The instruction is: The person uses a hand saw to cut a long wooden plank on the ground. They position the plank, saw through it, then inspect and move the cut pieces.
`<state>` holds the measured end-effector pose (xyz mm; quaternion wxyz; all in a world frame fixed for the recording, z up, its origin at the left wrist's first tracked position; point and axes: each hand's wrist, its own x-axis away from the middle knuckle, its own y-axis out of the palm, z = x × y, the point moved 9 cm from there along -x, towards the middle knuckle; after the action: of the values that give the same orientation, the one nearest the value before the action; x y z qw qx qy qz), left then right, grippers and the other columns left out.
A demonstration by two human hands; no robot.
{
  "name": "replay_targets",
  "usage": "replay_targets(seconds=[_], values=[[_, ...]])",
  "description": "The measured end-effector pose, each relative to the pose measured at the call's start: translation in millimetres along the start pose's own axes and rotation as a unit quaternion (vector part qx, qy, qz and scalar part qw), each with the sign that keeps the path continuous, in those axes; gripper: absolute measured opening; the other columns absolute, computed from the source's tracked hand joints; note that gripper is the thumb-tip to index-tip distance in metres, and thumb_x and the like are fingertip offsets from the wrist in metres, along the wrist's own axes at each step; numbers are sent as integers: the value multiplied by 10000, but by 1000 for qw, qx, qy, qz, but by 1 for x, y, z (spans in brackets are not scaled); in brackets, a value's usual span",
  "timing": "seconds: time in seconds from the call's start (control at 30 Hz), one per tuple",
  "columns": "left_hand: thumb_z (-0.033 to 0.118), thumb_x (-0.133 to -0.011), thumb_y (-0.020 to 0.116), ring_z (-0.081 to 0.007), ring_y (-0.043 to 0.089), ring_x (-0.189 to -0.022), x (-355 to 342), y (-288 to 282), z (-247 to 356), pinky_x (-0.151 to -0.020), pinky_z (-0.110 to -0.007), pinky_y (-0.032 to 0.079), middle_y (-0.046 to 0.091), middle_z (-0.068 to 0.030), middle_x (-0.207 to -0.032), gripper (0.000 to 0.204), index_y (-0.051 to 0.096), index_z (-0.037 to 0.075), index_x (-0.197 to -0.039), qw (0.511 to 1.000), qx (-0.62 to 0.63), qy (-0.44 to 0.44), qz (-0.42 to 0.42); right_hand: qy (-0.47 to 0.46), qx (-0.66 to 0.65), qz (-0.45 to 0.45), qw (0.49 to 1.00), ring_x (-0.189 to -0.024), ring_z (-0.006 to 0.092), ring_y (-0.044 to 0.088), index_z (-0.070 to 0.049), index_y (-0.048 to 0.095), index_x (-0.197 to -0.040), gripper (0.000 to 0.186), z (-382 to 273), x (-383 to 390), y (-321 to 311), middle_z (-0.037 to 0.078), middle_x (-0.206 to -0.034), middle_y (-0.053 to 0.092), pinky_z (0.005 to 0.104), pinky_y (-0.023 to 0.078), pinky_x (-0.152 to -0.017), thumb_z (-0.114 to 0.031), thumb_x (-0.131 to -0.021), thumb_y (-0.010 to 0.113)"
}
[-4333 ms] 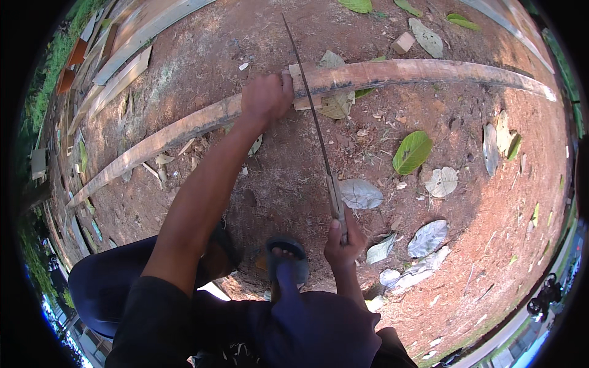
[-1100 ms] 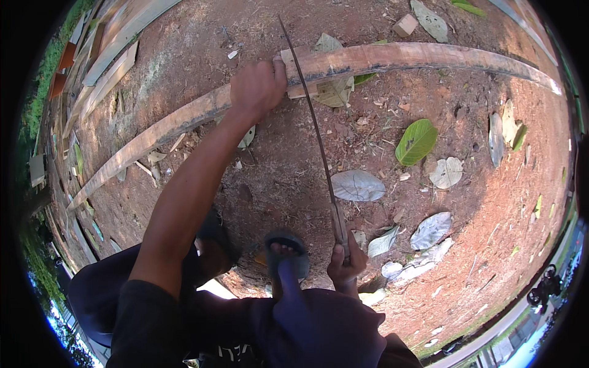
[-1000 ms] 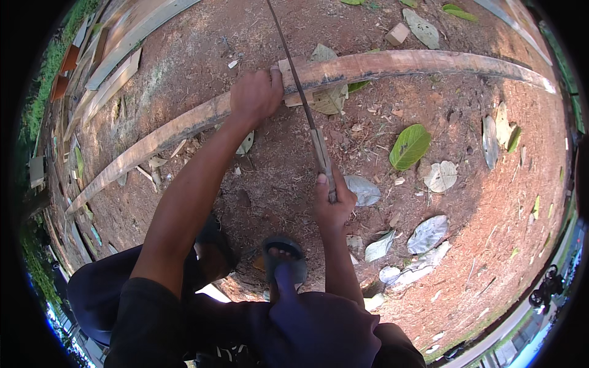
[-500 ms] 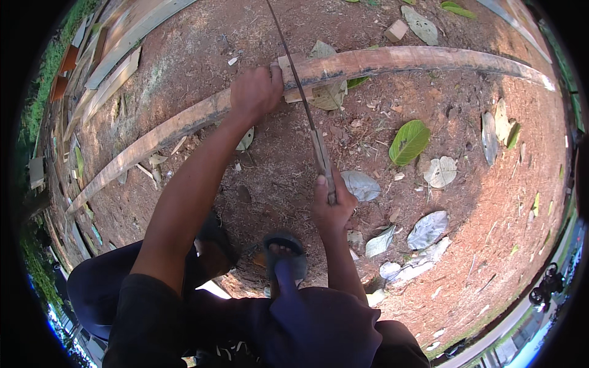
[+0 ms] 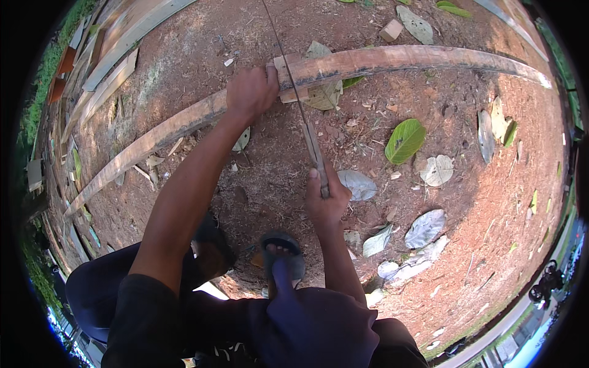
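A long plank (image 5: 392,58), bowed by the lens, lies across the ground ahead of me. My left hand (image 5: 251,95) is closed over it left of the middle, its thumb toward the blade. Just right of that thumb, a handsaw (image 5: 314,153) crosses the plank, its thin dark blade seen edge-on and pointing away from me. Around the saw's worn wooden handle, my right hand (image 5: 329,199) is closed, thumb along the top. A small wood block (image 5: 294,95) shows beneath the plank near the blade. How deep the blade sits in the wood cannot be made out.
Boards (image 5: 110,92) are stacked at the far left. Another wood block (image 5: 391,30) rests beyond the plank. Dry leaves and a green leaf (image 5: 405,141) are scattered over reddish soil at right. My sandalled foot (image 5: 283,251) is below the saw.
The saw and my right hand have moved slightly away from me along the blade's line. My left hand keeps its hold on the plank. The whole view has shifted a little.
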<state>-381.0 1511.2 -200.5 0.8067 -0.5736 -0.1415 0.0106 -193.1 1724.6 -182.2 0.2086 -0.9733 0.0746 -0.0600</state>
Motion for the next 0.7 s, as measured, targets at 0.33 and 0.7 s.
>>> replay_targets(seconds=[0.33, 0.7], values=[[409, -1011, 379, -496, 681, -846, -2, 3, -4, -840, -562, 525, 680, -329, -850, 600, 725, -51, -842, 999, 3, 7, 43, -27, 52, -34, 998, -754, 252, 741, 134, 614, -1240, 442, 28, 146, -83, 245, -935, 733, 331, 570, -652, -211, -968, 567], [380, -1008, 403, -481, 687, -812, 2, -3, -10, -815, -549, 536, 681, -315, -824, 561, 721, -53, -845, 999, -20, 1, 44, -61, -5, 34, 998, -613, 100, 587, 15, 660, -1259, 348, -6, 8, -6, 106, -782, 688, 269, 487, -580, -133, -945, 644]])
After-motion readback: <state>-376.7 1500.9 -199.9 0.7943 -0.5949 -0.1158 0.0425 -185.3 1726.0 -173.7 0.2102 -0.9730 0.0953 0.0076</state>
